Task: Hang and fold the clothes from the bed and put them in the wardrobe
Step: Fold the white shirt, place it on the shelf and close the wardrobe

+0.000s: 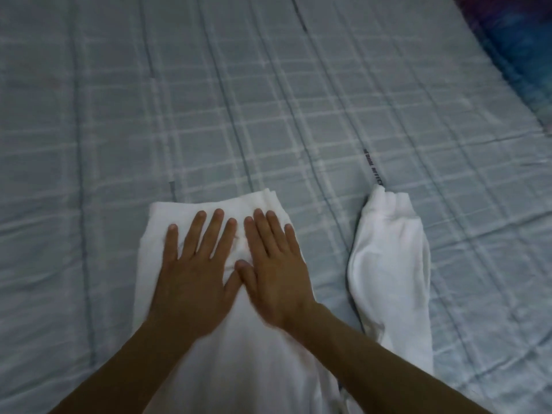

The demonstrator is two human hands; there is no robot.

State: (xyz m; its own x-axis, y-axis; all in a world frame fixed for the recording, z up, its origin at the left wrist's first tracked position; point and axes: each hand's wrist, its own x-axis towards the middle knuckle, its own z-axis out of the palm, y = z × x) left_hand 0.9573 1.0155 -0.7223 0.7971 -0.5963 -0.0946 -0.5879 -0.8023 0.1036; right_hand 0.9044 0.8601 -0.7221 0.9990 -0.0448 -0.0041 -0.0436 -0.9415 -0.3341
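A white garment lies flat on the bed, its folded far edge pointing away from me. My left hand and my right hand rest palm down on its upper part, side by side, fingers spread, thumbs touching. One white sleeve with a gathered cuff sticks out to the right, apart from both hands. Neither hand grips the cloth.
The bed cover is pale blue with a light check pattern and stretches out on all sides. A dark blue and purple fabric lies at the top right corner.
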